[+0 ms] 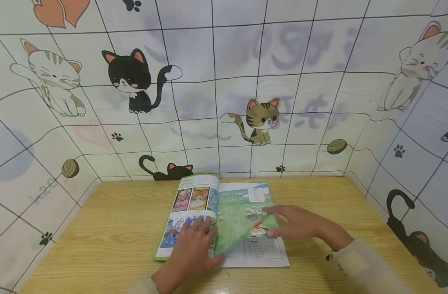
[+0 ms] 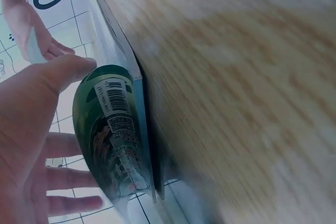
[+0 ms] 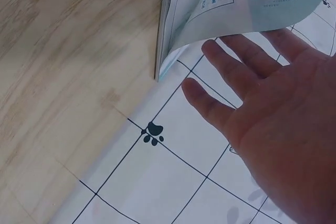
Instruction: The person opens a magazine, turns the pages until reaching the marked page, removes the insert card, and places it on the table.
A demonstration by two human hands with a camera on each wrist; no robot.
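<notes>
An open magazine with colourful pages lies on the wooden table. My left hand rests on its left page with fingers spread, the thumb near the centre fold. In the left wrist view, the green back cover curves up beside that hand, its barcode showing. At the right page's outer edge is my right hand, its fingers extended. The right wrist view has a raised, curling page over the fingertips of this hand, which are partly hidden behind it.
The wooden table extends on both sides of the magazine. Behind it stands a white wall covering with grid lines and cartoon cats, which continues along the left and right sides.
</notes>
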